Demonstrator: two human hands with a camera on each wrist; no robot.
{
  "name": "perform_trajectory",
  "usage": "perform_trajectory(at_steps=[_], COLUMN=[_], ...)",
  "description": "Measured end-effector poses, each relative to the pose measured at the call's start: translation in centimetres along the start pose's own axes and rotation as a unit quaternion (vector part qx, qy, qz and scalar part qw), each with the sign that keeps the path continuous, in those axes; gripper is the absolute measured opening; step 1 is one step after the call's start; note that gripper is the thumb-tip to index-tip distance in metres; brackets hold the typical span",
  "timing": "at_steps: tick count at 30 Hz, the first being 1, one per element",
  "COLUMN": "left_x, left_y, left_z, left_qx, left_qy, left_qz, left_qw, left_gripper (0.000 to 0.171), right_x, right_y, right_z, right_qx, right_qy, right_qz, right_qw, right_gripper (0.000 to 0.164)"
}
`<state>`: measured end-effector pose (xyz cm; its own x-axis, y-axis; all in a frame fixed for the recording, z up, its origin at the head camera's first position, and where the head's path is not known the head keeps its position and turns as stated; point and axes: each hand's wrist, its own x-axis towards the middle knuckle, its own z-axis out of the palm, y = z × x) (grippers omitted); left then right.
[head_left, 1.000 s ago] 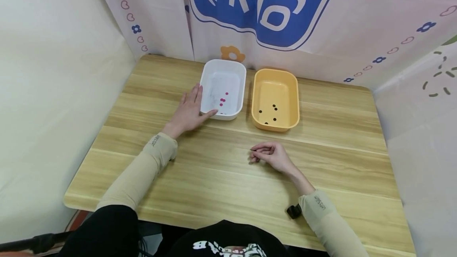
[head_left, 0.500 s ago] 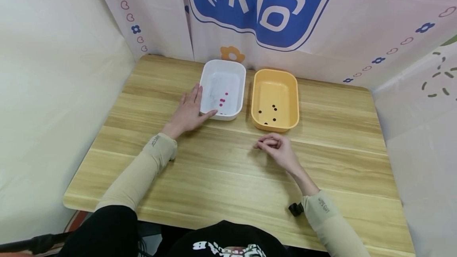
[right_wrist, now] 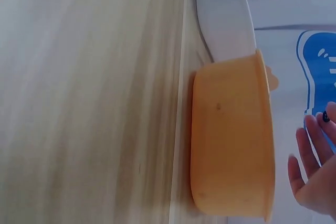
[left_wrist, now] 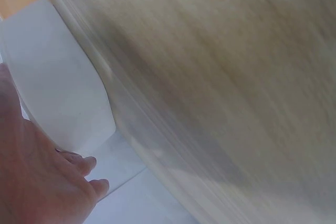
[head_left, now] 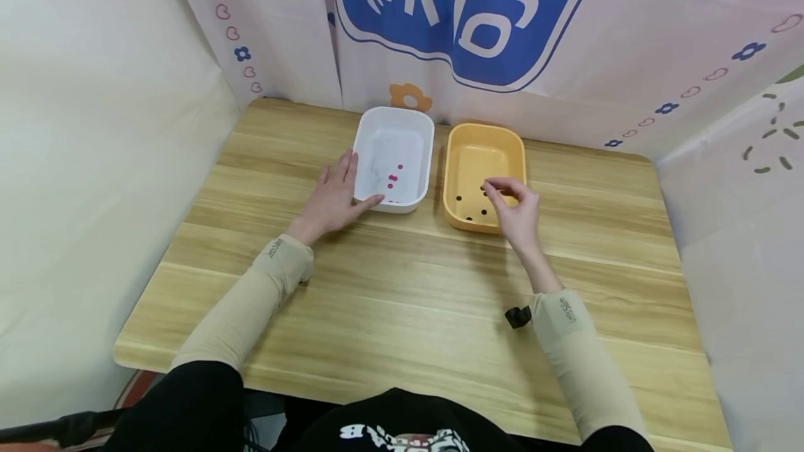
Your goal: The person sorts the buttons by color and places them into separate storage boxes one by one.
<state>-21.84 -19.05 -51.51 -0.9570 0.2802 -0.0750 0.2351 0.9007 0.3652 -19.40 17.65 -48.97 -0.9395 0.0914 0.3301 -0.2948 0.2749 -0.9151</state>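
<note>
My left hand [head_left: 331, 202] rests against the left side of a white plastic tub [head_left: 397, 139], fingers along the rim and thumb at the near corner. Small pink round pieces [head_left: 393, 178], like buttons, lie inside it. Over the right part of a yellow tub [head_left: 463, 159], my right hand [head_left: 520, 215] pinches a small black button [right_wrist: 325, 116] between thumb and forefinger, above the rim. Several black buttons [head_left: 484, 213] lie on the yellow tub's floor, some partly covered by the hand in the head view. The left wrist view has the white tub's outer wall [left_wrist: 58, 72] beside the fingers.
Both tubs stand side by side near the back edge of a wooden table [head_left: 389, 305]. Behind them hangs a printed cloth [head_left: 283, 19] with a blue sign. A small black device [head_left: 518, 317] sits at the right wrist.
My right hand has risen from the tabletop and moved forward and right, over the yellow tub, with the button pinched. My left hand stays on the white tub.
</note>
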Motion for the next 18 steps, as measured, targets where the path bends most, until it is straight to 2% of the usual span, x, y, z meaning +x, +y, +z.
perform_trajectory(at_steps=[6, 13, 16, 18], left_x=[-0.2, -0.3, -0.1, 0.0], left_y=[0.1, 0.1, 0.0, -0.1], left_z=[-0.1, -0.5, -0.4, -0.4], left_qx=[-0.007, -0.003, 0.006, 0.010], left_qy=[-0.001, 0.002, 0.000, -0.001], left_qz=[-0.003, -0.006, -0.006, -0.007], left_qw=[1.0000, 1.0000, 1.0000, 0.9999], left_gripper=[0.116, 0.116, 0.117, 0.118], right_x=[1.1, 1.6, 1.6, 1.5], right_y=[0.7, 1.7, 2.0, 2.2], right_z=[0.4, 0.4, -0.2, -0.7], right_qx=[-0.039, -0.089, -0.170, -0.246], right_qy=[0.034, 0.029, -0.010, -0.047], right_qz=[0.016, 0.014, 0.017, 0.020], right_qw=[0.999, 0.996, 0.985, 0.968], right_gripper=[0.019, 0.034, 0.052, 0.068])
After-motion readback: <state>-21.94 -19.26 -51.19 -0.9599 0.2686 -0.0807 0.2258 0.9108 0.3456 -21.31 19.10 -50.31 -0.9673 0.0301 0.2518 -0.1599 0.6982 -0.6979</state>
